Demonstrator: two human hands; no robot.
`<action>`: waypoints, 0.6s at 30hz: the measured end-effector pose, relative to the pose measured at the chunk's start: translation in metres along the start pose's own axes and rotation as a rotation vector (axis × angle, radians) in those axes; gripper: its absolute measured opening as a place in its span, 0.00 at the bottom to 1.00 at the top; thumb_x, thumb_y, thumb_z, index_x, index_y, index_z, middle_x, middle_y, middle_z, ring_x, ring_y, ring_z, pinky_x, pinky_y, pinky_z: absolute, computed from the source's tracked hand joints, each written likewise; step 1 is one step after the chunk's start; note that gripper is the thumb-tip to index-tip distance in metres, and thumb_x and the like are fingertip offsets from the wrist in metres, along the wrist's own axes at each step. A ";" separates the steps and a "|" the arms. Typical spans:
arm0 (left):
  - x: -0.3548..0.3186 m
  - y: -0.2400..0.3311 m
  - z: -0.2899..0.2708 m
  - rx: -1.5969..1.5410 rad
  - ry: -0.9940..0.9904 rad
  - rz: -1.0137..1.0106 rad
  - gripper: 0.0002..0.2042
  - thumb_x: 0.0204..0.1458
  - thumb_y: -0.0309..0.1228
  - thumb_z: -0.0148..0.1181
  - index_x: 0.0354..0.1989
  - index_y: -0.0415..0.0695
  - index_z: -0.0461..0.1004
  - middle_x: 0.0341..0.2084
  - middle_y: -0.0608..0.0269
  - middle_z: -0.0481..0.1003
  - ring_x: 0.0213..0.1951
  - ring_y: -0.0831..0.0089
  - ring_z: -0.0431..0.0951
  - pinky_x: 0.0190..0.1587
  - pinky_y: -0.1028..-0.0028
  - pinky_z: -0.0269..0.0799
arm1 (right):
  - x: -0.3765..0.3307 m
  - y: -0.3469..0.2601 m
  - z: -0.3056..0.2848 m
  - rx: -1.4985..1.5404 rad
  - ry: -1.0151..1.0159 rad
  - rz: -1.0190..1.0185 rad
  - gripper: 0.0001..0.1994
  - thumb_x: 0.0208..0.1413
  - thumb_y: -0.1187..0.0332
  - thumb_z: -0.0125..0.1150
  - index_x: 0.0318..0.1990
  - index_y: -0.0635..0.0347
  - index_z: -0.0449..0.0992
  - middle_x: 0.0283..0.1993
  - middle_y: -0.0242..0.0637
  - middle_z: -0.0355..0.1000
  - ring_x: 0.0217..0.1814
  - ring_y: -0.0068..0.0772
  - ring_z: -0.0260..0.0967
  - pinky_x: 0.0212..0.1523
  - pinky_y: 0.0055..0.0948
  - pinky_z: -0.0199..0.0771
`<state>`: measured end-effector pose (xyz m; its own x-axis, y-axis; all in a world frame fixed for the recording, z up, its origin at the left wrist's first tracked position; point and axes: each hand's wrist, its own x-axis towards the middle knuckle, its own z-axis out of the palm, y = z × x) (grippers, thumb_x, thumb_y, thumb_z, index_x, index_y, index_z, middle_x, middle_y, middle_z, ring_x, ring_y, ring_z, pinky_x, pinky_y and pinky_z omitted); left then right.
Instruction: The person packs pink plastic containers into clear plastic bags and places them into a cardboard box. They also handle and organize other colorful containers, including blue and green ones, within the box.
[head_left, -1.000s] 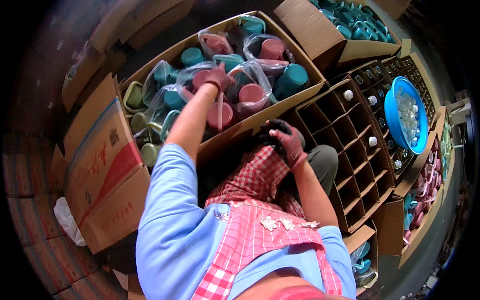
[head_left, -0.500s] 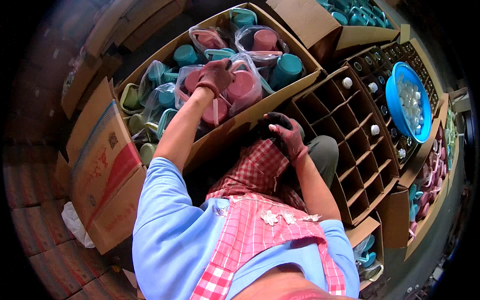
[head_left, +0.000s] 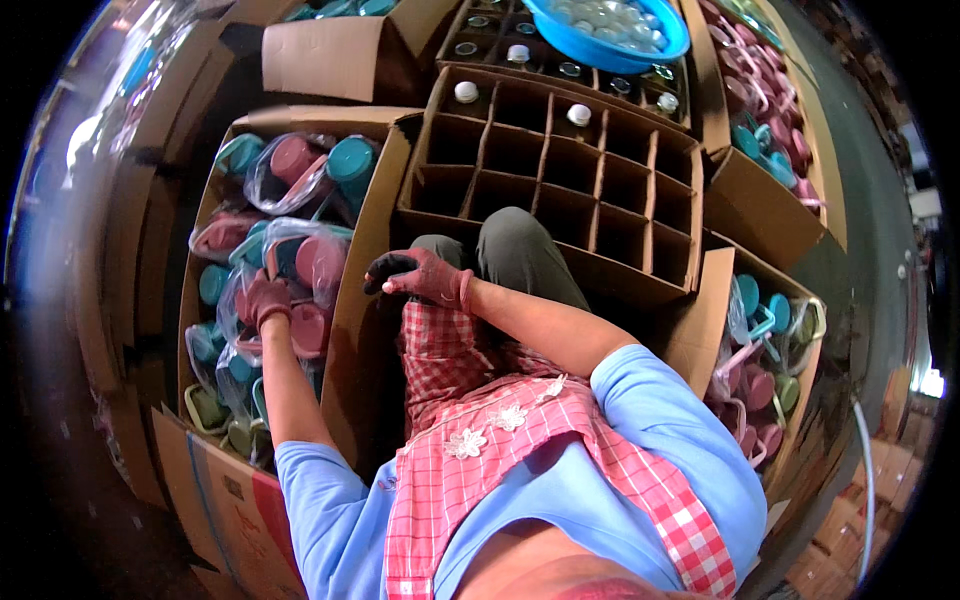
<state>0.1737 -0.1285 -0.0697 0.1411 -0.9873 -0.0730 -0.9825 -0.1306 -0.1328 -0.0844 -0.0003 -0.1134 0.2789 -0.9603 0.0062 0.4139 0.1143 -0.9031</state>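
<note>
My left hand point(head_left: 268, 298), in a dark red glove, reaches into an open cardboard box point(head_left: 378, 190) on the left. Its fingers are closed, among pink lidded jugs point(head_left: 309, 330) in clear plastic bags; what they grip is hidden. A larger pink lid point(head_left: 320, 262) lies just to the right of it, and a teal jug point(head_left: 352, 160) is farther back in the same box. My right hand point(head_left: 425, 278), gloved with dark fingertips, hovers over my knee beside the box wall. Its thumb and fingers are apart, with nothing between them.
A divided carton point(head_left: 560, 238) ahead holds a few white-capped bottles point(head_left: 578, 115). Behind it a blue basin point(head_left: 640, 62) of clear round pieces rests on another bottle carton. Boxes of pink and teal jugs point(head_left: 757, 385) stand on the right.
The view has turned, so the jug box now lies on my left and the divided carton ahead. My left hand stays in the jug box; my right hand remains above my knees.
</note>
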 end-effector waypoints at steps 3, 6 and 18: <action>-0.003 0.002 0.005 0.009 0.104 -0.038 0.24 0.45 0.45 0.55 0.51 0.51 0.70 0.43 0.52 0.74 0.47 0.53 0.72 0.49 0.62 0.65 | -0.018 -0.013 -0.001 0.164 0.074 0.051 0.12 0.46 0.76 0.58 0.41 0.63 0.75 0.38 0.33 0.75 0.39 0.21 0.68 0.43 0.24 0.69; -0.008 0.003 0.015 0.067 0.367 0.239 0.25 0.46 0.42 0.56 0.54 0.50 0.67 0.49 0.55 0.70 0.50 0.56 0.70 0.52 0.63 0.64 | -0.035 -0.018 -0.017 0.002 0.208 -0.080 0.12 0.46 0.76 0.58 0.41 0.61 0.76 0.36 0.32 0.75 0.38 0.22 0.69 0.42 0.25 0.70; -0.163 0.166 -0.013 -0.996 0.114 1.164 0.18 0.43 0.22 0.59 0.46 0.40 0.71 0.49 0.50 0.69 0.52 0.54 0.68 0.55 0.63 0.62 | -0.134 -0.043 -0.012 -0.297 0.607 -0.108 0.13 0.46 0.74 0.59 0.42 0.60 0.75 0.34 0.35 0.75 0.36 0.18 0.68 0.41 0.23 0.68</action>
<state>-0.0142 0.0093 -0.0667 -0.7031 -0.5770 0.4156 -0.2243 0.7346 0.6403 -0.1496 0.1205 -0.0805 -0.3220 -0.9448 -0.0612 0.1330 0.0188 -0.9909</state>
